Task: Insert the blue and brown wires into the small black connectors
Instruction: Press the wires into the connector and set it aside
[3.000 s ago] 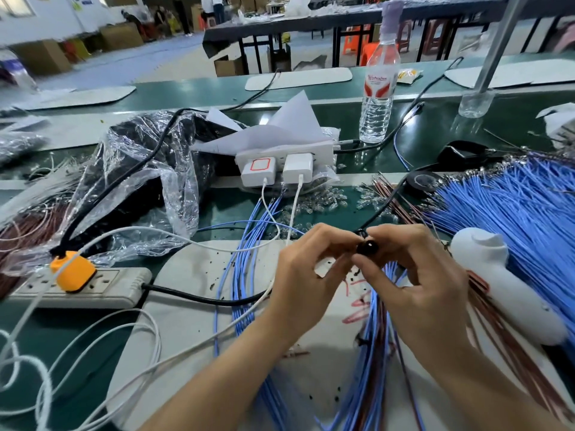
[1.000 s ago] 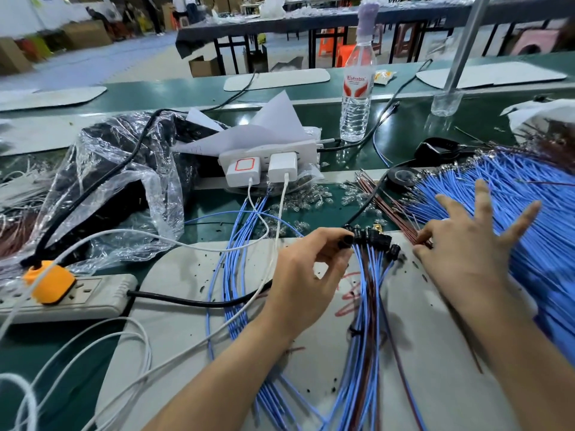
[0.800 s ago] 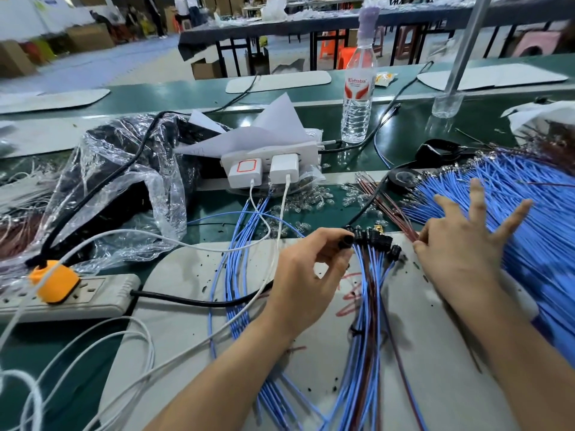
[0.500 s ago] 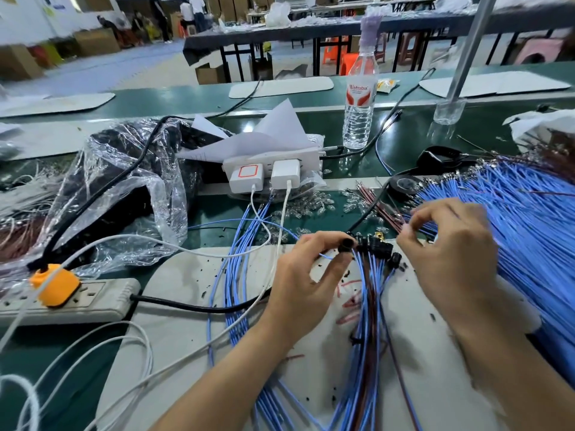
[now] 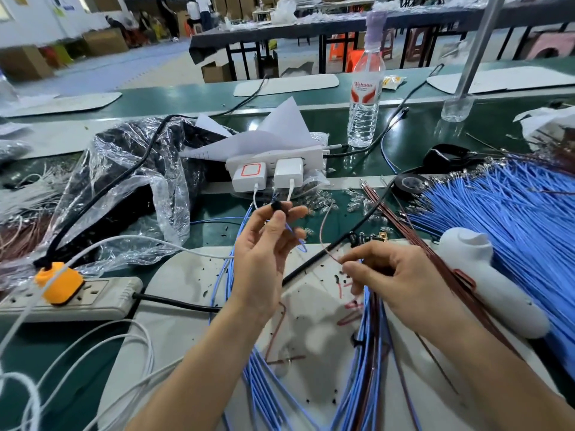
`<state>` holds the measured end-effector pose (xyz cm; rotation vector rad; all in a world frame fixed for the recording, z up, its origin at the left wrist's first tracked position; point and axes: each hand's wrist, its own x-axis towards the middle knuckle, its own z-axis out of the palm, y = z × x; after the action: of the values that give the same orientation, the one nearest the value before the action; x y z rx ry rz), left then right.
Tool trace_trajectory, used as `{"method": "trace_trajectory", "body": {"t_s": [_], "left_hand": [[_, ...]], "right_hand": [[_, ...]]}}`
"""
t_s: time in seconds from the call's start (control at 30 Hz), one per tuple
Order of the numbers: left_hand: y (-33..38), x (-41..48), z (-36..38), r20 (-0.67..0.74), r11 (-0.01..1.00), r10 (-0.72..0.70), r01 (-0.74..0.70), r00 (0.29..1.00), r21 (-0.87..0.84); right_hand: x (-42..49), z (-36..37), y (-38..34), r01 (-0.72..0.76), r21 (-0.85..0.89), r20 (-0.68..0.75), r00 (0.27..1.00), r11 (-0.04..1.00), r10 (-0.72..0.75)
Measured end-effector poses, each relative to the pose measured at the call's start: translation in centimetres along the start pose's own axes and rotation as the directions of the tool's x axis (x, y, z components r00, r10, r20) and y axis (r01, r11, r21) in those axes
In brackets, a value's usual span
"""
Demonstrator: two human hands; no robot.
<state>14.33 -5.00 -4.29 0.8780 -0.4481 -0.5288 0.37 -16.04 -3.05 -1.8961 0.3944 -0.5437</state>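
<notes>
Your frame's bright and even, with soft light from above, brightest in the far hall at 11 o'clock. Your left hand (image 5: 258, 259) and right hand (image 5: 401, 284) drop only faint, fuzzy shadows on the white mat (image 5: 186, 337). Glare sparkles on the plastic bag (image 5: 124, 169) at 9 o'clock. The small black connector (image 5: 275, 206) and brown wire (image 5: 320, 234) look a bit motion-smeared. Edges bow, and the pole (image 5: 479, 45) at 1 o'clock leans.

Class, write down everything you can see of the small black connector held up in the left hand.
The small black connector is a tiny, rounded, dark piece, seemingly plastic; finer detail is too small to tell. It is held up in the air, before the white chargers, pinched by the fingertips of the left hand. A thin blue wire appears to trail down from it.
</notes>
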Motion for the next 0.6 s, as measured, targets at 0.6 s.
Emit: {"method": "trace_trajectory", "body": {"t_s": [0.6], "left_hand": [[-0.5,0.7,-0.1,-0.036,0.975,-0.212,0.208,0.977,-0.079]], "right_hand": [[-0.4,-0.8,-0.5,-0.374,0.136,0.373,0.877,0.917,0.303]]}}
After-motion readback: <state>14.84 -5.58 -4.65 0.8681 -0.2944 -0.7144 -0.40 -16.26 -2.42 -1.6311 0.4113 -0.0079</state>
